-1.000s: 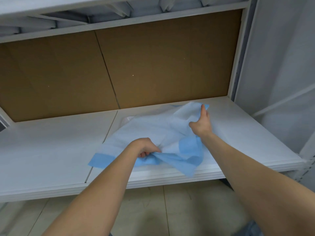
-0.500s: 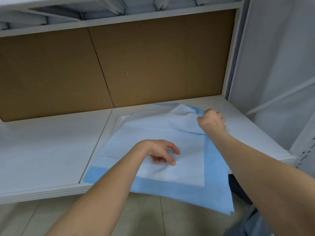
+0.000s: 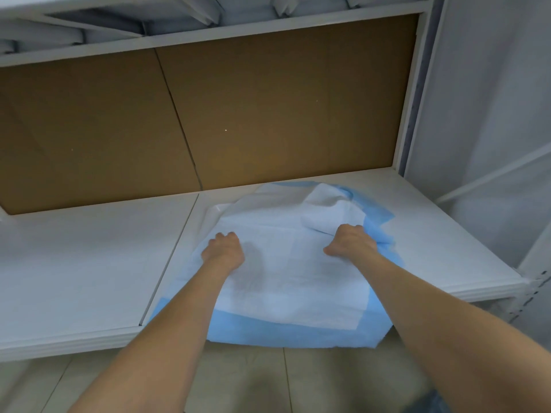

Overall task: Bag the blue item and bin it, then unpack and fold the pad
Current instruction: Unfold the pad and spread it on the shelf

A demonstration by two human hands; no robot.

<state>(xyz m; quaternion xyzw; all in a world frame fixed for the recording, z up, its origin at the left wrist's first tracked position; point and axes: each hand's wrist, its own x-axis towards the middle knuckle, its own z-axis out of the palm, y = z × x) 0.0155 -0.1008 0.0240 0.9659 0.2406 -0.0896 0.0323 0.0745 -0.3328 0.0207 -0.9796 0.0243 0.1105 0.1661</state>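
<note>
Pad: a white pad (image 3: pixel 286 272) with a blue border lies spread on a white shelf (image 3: pixel 89 263), under and between the two hands.
Left hand: the left hand (image 3: pixel 223 248) sits knuckles-up on the pad's left edge. Its fingers are curled under and appear to pinch the sheet there, though the fingertips are hidden.
Right hand: the right hand (image 3: pixel 351 242) is closed around a raised fold on the pad's right side, with the blue border bunched just outside it.
Hands together or apart: well apart, level with each other, with the pad's white middle between them.
Key relation: the hands hold opposite sides about halfway along the pad. The part beyond the hands is rumpled, and its corner past the right hand is flopped over. The part nearer the person lies flat, and its blue edge hangs off the shelf front.
Long axis: seems to run away from the person, but the crumpled far end makes this uncertain.
Nearer hand: the right hand touches the flopped corner; the left is well away from it.
Step, as a judgement: spreading or squaring the pad before folding, so the far corner likely needs flattening first.
Blue item and bin: not visible.
</note>
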